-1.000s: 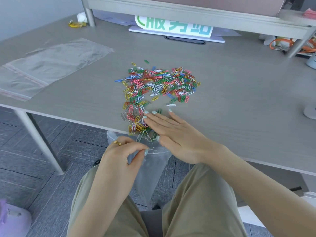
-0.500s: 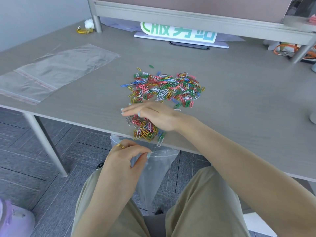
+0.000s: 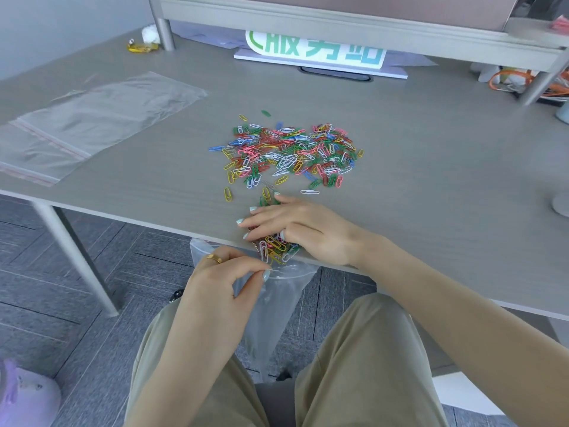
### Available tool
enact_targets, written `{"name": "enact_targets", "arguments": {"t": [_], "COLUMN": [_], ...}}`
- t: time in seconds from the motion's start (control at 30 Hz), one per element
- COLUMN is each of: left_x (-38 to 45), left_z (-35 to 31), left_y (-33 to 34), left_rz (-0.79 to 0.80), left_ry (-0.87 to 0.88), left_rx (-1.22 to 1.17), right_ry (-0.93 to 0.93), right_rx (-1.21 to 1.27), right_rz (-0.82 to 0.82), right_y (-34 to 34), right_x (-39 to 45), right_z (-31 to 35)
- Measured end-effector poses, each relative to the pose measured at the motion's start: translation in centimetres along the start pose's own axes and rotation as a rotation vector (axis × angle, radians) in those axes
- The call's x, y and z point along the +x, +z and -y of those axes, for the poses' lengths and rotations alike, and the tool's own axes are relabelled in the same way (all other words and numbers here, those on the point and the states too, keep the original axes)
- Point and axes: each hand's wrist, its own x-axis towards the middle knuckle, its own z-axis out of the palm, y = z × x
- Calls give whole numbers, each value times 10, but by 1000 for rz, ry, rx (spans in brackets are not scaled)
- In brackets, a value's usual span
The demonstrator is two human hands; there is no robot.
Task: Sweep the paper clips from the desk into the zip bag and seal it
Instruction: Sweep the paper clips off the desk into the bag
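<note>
Since the earlier frame, a small clump of wire paper clips point(image 3: 275, 246) has been dragged to the desk point(image 3: 431, 167) edge under the spread right hand point(image 3: 303, 231). Below, the clear, limp zip bag point(image 3: 278, 306) is pinched at its mouth by the left hand point(image 3: 229, 277). Flat spare bags point(image 3: 92, 118) lie well apart.

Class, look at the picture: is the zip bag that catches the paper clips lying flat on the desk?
No: the left hand pinches the zip bag open below the desk edge, where it hangs down.
</note>
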Motion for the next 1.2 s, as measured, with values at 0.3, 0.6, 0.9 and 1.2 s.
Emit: {"name": "enact_targets", "arguments": {"t": [0.3,0.6,0.9,1.2], "left_x": [-5,-12,-15,-13], "left_z": [-3,-11,-11,-8], "left_y": [1,4,9,7], "left_rz": [23,78,81,58], "left_ry": [7,28,22,3], "left_rx": [0,-44,-10,-7], "right_ry": [163,207,85,244], "right_rx": [-48,-487,-599,-227], "right_rz": [-234,18,-16,-48], "right_y": [-10,3,22,-9], "right_x": [-34,-71,-75,-3], "right_z": [-11,4,22,-11]}}
